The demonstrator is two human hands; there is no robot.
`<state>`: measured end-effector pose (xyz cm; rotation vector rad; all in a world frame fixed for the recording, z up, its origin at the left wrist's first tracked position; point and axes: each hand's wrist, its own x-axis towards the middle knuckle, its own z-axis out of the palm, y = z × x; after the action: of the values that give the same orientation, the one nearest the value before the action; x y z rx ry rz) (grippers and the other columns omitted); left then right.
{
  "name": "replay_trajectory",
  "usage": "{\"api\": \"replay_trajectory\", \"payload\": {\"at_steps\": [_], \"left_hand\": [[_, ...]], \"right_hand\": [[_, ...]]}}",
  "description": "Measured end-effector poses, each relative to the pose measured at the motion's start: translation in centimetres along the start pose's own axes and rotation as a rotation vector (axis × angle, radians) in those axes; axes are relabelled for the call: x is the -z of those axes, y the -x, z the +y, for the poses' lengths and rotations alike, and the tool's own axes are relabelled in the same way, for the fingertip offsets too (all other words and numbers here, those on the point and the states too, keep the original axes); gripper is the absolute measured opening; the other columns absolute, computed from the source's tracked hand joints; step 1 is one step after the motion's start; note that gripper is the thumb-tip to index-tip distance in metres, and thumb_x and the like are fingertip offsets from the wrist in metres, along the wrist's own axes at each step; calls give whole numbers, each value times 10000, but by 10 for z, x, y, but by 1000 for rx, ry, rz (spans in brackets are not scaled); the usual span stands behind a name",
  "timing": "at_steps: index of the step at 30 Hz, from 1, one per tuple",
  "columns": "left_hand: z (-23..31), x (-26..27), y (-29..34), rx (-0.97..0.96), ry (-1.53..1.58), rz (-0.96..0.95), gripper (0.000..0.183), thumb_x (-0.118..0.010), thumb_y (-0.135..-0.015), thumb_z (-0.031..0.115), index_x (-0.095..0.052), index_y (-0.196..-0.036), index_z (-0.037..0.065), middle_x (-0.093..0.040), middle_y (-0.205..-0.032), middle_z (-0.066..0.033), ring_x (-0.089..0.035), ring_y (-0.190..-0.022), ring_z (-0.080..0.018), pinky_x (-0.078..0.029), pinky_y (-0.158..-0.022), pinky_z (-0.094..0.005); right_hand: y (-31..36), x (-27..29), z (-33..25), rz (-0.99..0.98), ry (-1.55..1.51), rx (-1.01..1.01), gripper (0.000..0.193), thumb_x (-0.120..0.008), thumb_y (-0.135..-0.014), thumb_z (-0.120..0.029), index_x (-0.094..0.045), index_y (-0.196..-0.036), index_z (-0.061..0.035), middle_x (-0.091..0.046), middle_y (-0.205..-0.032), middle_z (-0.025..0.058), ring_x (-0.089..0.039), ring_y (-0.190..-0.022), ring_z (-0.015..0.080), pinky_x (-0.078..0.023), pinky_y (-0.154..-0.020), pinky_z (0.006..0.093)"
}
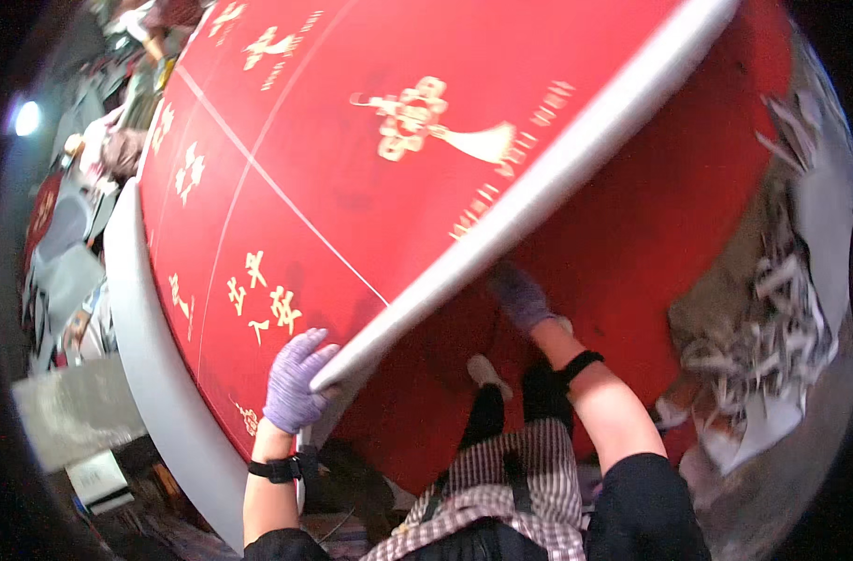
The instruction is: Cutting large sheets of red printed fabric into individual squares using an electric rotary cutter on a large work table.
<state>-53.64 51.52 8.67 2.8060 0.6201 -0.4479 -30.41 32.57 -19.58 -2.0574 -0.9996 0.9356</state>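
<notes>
purple-gloved left hand [300,379], fingers gripping the near corner of gold-printed red matting [342,187]; right hand [523,299] shadowed near its white edge [539,201], finger state indeterminable

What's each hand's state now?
Left hand: closed, holding the red mat at its corner.
Right hand: partly hidden under the raised edge; can't tell.

Glaring lamp [27,117] at left, shadow under white-edged red mat [333,206], blurred gold print [487,143], dark curved rim
</notes>
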Motion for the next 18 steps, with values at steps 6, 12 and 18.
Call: {"api": "replay_trajectory", "payload": {"at_steps": [6,12,18], "left_hand": [[-73,-60,-15,338,314,233,617,-565,-806,212,-394,-1375,49,-245,-1475,-241,-196,-1387,-387,-168,-1138,-453],[-101,-105,-64,350,-17,356,666,-614,-763,326,-437,-1340,44,-329,-1418,-265,-286,-1334,-427,-208,-1105,-495],[-102,-104,-58,391,11,320,698,-527,-834,504,-425,-1354,49,-301,-1428,-280,-282,-1332,-442,-196,-1105,-498]], "right_hand": [[-65,-87,-3,28,-31,147,404,-553,-889,-320,-520,-1164,-25,-605,-1110,170,-581,-1024,314,-451,-925,402],[-53,-194,-1,-192,-198,135,411,-570,-876,-303,-505,-1182,-38,-607,-1098,168,-588,-995,305,-462,-894,395],[-2,-264,5,-406,-377,72,423,-587,-862,-286,-491,-1201,-50,-609,-1086,165,-595,-967,297,-474,-864,387]]}}
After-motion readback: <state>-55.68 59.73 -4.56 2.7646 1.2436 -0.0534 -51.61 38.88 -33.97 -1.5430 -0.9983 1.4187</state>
